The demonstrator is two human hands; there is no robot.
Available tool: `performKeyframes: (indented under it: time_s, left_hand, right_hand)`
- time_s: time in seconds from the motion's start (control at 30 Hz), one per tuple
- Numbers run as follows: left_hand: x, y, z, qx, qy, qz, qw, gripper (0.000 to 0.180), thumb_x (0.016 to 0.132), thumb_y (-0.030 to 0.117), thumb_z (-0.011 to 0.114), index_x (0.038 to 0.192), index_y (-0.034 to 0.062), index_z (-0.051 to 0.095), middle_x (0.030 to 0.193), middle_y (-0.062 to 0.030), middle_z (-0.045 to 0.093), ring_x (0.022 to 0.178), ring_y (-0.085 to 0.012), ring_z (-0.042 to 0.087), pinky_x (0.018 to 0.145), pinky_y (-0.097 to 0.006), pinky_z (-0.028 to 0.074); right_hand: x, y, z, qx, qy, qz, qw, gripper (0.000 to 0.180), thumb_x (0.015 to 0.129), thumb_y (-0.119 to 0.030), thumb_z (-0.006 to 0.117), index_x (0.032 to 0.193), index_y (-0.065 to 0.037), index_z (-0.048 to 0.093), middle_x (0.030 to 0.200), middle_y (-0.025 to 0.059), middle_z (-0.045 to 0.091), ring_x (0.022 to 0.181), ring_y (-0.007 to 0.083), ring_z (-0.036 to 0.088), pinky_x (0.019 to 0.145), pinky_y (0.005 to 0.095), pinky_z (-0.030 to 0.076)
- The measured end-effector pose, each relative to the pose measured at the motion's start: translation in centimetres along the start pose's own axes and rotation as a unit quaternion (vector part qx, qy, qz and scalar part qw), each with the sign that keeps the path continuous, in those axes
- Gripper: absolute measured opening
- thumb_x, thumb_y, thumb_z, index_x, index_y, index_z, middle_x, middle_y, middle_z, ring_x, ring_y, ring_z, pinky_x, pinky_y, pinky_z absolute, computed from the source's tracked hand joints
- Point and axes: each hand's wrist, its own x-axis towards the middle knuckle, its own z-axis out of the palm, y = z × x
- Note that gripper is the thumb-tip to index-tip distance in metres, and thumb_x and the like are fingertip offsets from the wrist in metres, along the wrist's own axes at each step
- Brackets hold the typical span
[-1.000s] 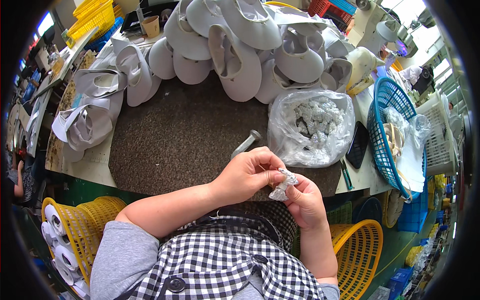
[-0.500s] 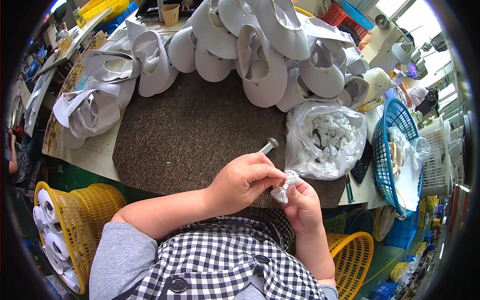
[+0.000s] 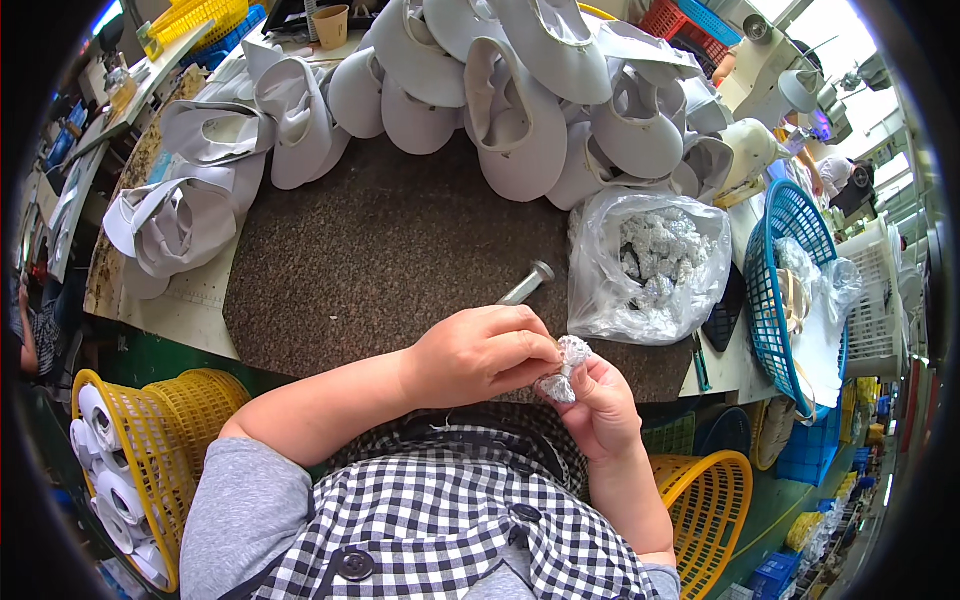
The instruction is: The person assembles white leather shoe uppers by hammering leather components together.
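A small silver, crinkled bow [image 3: 562, 385] is held up just over the near edge of the dark speckled board [image 3: 390, 240]. My right hand [image 3: 606, 408] grips it between thumb and fingers from the right. From the left, my left hand [image 3: 480, 350] pinches at the bow's middle; its fingertips are partly hidden. Just beyond my left hand a metal tool with a round, flat head [image 3: 528, 283] lies on the board. Beside it, to the right, an open clear plastic bag [image 3: 595, 300] holds many similar silver pieces [image 3: 665, 245].
White shoe uppers [image 3: 510, 120] are heaped along the board's far edge, with more at the left [image 3: 180, 225]. A blue basket [image 3: 765, 300] stands at the right. Yellow baskets [image 3: 190, 420] flank me below the table. A paper cup [image 3: 330, 27] sits at the back.
My left fingers have closed further over the bow's middle, and the bow has turned slightly. The whole view has shifted a little; the other things stay in place.
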Motion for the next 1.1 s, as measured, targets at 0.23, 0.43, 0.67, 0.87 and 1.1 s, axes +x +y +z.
performKeyframes:
  time_s: [0.23, 0.43, 0.67, 0.87, 1.1]
  left_hand:
    - [0.2, 0.1, 0.5, 0.003, -0.006, -0.034, 0.999, 0.019, 0.077, 0.005, 0.075, 0.094, 0.0044, 0.067, 0.09, -0.0091, 0.066, 0.079, -0.0225, 0.066, 0.066, -0.031, 0.056]
    - [-1.1, 0.8, 1.7, -0.11, 0.055, -0.147, 0.981, 0.02, 0.078, 0.003, 0.074, 0.098, 0.0043, 0.068, 0.093, -0.0086, 0.067, 0.084, -0.0195, 0.066, 0.072, -0.03, 0.055]
    - [-1.1, 0.2, 1.7, -0.125, 0.084, -0.163, 0.975, 0.018, 0.078, 0.005, 0.075, 0.096, 0.0053, 0.071, 0.09, -0.0064, 0.068, 0.083, -0.0173, 0.065, 0.071, -0.028, 0.055]
    - [-1.4, 0.4, 1.4, -0.048, 0.147, -0.103, 0.983, 0.019, 0.075, 0.002, 0.075, 0.092, 0.0052, 0.071, 0.087, -0.0075, 0.066, 0.076, -0.0197, 0.066, 0.064, -0.029, 0.055]
    - [-2.7, -0.2, 1.5, 0.016, 0.153, -0.04, 0.987, 0.027, 0.072, -0.003, 0.072, 0.097, 0.0051, 0.069, 0.092, -0.0075, 0.066, 0.083, -0.0205, 0.065, 0.07, -0.029, 0.056]
  right_hand:
    - [-0.2, 0.5, -0.7, -0.025, 0.029, -0.041, 0.998, 0.034, 0.089, -0.021, 0.068, 0.114, 0.0, 0.058, 0.108, 0.0075, 0.064, 0.098, 0.0151, 0.06, 0.089, 0.0308, 0.046]
    - [-0.2, 0.7, -0.3, 0.019, 0.011, -0.052, 0.998, 0.029, 0.091, -0.018, 0.066, 0.113, 0.0, 0.059, 0.107, 0.0065, 0.065, 0.101, 0.0134, 0.059, 0.092, 0.0291, 0.043]
    - [0.4, 0.4, 0.3, 0.008, -0.002, -0.032, 0.999, 0.035, 0.091, -0.022, 0.066, 0.115, 0.002, 0.058, 0.111, 0.0074, 0.064, 0.105, 0.0152, 0.058, 0.096, 0.0308, 0.042]
    - [1.1, 1.5, 1.2, 0.04, -0.006, -0.024, 0.999, 0.039, 0.091, -0.023, 0.066, 0.118, 0.002, 0.054, 0.114, 0.0085, 0.061, 0.106, 0.0165, 0.058, 0.097, 0.0328, 0.043]
    - [1.4, 2.1, 2.0, 0.057, 0.016, -0.001, 0.998, 0.05, 0.089, -0.03, 0.068, 0.125, -0.004, 0.046, 0.112, 0.0061, 0.058, 0.106, 0.0187, 0.056, 0.095, 0.039, 0.045]
